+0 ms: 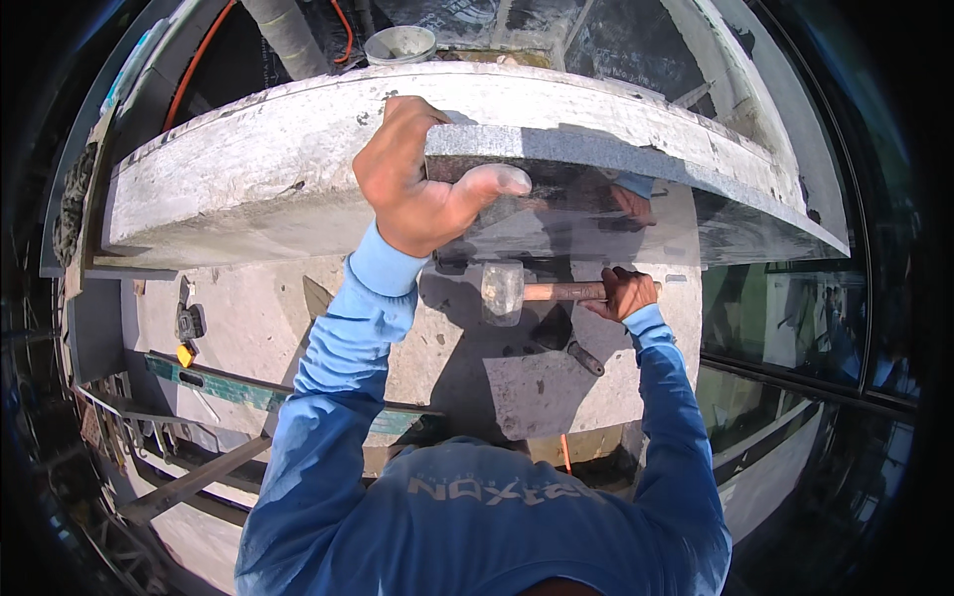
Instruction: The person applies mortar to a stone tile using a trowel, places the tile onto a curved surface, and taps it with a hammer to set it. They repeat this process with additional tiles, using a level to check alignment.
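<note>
Along the near side of a long, whitish ledge [268, 119] with a worn, blotched top, a grey-edged stone slab [576, 189] with a dark polished face was found up on edge, its left end grasped by the left hand [412, 184], thumb on the face and fingers largely out of sight behind. The right hand [626, 295] was clenched around the wooden handle of a pale, block-headed mallet [547, 291], whose head appeared clear of the slab. As to progress, the slab was judged to be raised and roughly parallel to the ledge, but not finished with: a hand was steadying it, and final seating seemed outstanding. Its backing could not be inspected, so how firmly it was bedded could not be told. Below lay a pale, dusty concrete surface [248, 298], stained and crossed by hard shadow; on it were noted a dark-bladed trowel [556, 330] near the mallet, a long green level [229, 388] farther left, and a small dark tool with a yellow tip [189, 323] just beyond the level. Past the ledge stood a whitish round bucket [399, 45] near a grey pipe [283, 35]; dark-framed glass panes [795, 318] lined the right side.
</note>
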`<state>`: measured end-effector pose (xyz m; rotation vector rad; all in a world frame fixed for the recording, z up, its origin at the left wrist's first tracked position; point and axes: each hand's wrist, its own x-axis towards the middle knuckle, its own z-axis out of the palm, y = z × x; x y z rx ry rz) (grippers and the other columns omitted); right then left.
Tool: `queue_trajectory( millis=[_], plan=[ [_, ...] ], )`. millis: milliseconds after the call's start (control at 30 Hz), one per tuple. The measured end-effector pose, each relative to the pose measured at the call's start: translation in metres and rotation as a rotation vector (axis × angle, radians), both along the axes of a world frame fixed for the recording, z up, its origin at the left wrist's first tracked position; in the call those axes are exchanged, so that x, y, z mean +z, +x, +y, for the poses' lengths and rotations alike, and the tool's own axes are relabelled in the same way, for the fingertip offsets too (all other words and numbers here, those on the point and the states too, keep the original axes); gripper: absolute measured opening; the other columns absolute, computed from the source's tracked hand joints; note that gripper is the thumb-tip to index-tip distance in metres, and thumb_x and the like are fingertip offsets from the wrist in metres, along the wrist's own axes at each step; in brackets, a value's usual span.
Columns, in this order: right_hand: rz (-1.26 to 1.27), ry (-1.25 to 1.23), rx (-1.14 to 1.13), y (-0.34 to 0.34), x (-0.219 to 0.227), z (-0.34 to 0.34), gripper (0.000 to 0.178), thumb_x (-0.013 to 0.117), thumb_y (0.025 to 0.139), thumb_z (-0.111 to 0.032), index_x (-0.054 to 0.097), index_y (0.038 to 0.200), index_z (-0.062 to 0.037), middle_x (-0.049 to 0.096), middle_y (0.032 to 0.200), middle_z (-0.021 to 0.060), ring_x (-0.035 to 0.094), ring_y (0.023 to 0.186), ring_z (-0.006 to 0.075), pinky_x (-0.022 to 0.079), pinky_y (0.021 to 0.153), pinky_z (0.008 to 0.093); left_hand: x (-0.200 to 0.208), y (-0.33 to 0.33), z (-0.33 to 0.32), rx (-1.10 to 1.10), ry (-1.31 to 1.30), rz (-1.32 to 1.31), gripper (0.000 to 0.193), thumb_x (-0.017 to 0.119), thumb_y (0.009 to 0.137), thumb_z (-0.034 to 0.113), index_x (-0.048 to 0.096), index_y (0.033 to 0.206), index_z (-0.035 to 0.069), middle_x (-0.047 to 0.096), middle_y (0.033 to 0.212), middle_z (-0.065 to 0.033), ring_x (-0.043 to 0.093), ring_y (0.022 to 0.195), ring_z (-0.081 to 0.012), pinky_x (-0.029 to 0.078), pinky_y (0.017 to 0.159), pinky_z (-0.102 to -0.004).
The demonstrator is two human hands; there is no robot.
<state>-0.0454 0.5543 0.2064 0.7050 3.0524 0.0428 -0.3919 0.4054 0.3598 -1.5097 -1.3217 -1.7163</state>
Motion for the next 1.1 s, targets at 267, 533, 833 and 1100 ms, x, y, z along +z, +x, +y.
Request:
queue_trajectory(
  millis=[267,533,833,1100],
  plan=[
    [0.150,-0.159,-0.031,0.019,-0.028,-0.053,0.064,0.068,0.077,-0.069,0.060,0.081,-0.0058,0.065,0.069,0.0139,0.065,0.060,0.0355,0.048,0.051,0.0453,0.000,0.005,-0.002,0.041,-0.020,-0.045,0.067,0.090,0.064,0.049,0.060,0.085,-0.006,0.057,0.074,-0.0126,0.054,0.066,-0.0258,0.044,0.058,-0.0354],
    [-0.124,-0.340,-0.070,0.045,-0.055,-0.114,0.062,0.060,0.083,-0.071,0.061,0.084,-0.0086,0.067,0.072,0.0139,0.069,0.069,0.0328,0.052,0.061,0.0483,-0.010,0.004,-0.012,0.155,-0.187,-0.029,0.052,0.073,0.087,0.045,0.056,0.100,-0.002,0.055,0.088,-0.0140,0.052,0.076,-0.0240,0.044,0.066,-0.0342],
    [-0.127,-0.553,-0.490,0.078,-0.095,-0.187,0.058,0.056,0.088,-0.064,0.067,0.104,-0.0096,0.069,0.103,0.0166,0.067,0.095,0.0368,0.048,0.092,0.0526,-0.083,0.044,-0.074,0.081,-0.241,-0.194,0.039,0.060,0.099,0.025,0.053,0.123,-0.004,0.056,0.112,-0.0148,0.056,0.094,-0.0214,0.046,0.083,-0.0340],
    [0.300,-0.516,-0.560,-0.047,-0.138,-0.156,0.036,0.070,0.087,-0.041,0.071,0.108,-0.0125,0.066,0.107,0.0138,0.064,0.099,0.0322,0.044,0.093,0.0472,-0.029,0.020,-0.029,0.057,-0.216,-0.230,0.049,0.051,0.103,0.042,0.056,0.116,-0.005,0.059,0.080,-0.0096,0.054,0.071,-0.0150,0.044,0.066,-0.0286]
  ],
)
